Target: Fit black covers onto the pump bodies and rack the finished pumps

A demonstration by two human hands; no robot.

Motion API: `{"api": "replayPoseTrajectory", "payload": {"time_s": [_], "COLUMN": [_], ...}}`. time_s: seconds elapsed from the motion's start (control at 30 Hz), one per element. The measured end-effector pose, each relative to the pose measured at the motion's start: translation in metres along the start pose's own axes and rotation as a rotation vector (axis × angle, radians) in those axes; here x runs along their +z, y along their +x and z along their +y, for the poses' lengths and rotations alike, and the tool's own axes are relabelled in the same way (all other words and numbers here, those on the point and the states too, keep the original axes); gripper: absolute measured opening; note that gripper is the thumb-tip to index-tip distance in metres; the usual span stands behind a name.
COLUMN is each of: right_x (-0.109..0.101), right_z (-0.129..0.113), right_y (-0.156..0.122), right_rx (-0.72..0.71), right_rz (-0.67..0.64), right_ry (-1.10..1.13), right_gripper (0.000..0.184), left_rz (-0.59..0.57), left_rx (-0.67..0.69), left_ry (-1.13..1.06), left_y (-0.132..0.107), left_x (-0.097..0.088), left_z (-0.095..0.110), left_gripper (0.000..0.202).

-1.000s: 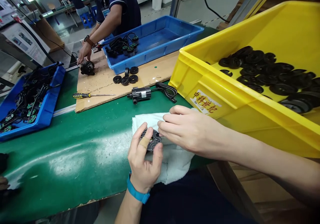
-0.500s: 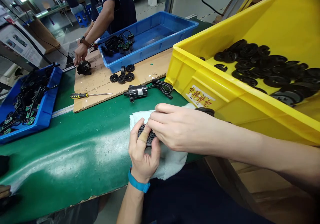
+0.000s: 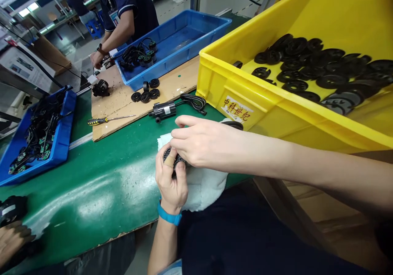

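A black round part with curved grooves [image 3: 175,158] is gripped in my left hand [image 3: 170,183], thumb on the near side and fingers around the far edge. My right hand [image 3: 196,142] comes across from the right, its fingers bunched against the part's upper edge; what they pinch is hidden. Both hands are over a pale folded cloth [image 3: 205,187]. Another dark round part [image 3: 235,124] shows behind my right wrist. Beyond my hands lies a black cylindrical pump [image 3: 164,110] with a coiled cable [image 3: 195,101].
A yellow bin [image 3: 260,117] of black slotted discs [image 3: 294,76] stands right. Black rings [image 3: 145,96] and a screwdriver [image 3: 98,121] lie on cardboard [image 3: 116,119]. Blue trays [image 3: 175,64] [image 3: 59,146] hold wired parts. A co-worker [image 3: 135,9] works behind; another person's hand [image 3: 14,238] is at left.
My hands and the black part sit slightly further left and higher in view, as the whole scene shifts. Another person's hand and a black device have come into view at the left edge.
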State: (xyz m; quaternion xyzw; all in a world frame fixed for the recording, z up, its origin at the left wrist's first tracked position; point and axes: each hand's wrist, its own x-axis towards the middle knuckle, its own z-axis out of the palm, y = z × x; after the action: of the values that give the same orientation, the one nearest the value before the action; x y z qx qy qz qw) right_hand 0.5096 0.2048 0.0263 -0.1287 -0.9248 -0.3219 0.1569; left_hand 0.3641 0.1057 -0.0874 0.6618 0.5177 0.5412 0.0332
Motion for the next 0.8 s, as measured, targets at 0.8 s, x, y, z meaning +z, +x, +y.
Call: {"api": "replayPoseTrajectory", "payload": {"time_s": [0.8], "right_x": [0.039], "right_z": [-0.114], "right_y": [-0.02], "right_rx": [1.07], "right_rz": [0.494], "right_ry": [2.106], "right_gripper": [0.046], "left_rz": [0.014], "left_rx": [-0.42], "left_ry": [-0.255], "left_y": [0.002], "left_x": [-0.003], "left_z": [0.019], "left_gripper": [0.026]}}
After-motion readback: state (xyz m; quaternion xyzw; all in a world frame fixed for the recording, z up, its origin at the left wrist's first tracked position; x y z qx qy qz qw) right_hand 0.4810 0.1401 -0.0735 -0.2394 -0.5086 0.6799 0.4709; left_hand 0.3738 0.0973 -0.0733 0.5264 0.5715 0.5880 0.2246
